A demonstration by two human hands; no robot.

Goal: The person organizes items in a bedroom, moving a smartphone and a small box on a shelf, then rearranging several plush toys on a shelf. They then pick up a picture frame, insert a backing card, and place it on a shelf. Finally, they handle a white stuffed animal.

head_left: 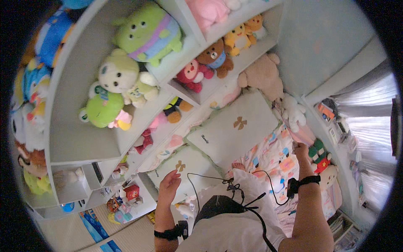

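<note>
Wide downward view from head

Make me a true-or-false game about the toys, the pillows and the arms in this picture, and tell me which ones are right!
1. The brown bear wears something blue. True.
2. The left hand grips a stuffed toy. False: the left hand is open and looks empty.
3. A black strap goes around the right forearm. True.
4. Both pillows are black. False: both pillows are pale, each with a brown bow.

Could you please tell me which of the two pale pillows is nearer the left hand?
The lower-left pillow, partly hidden behind the left hand; the other pillow lies farther up and right.
</note>
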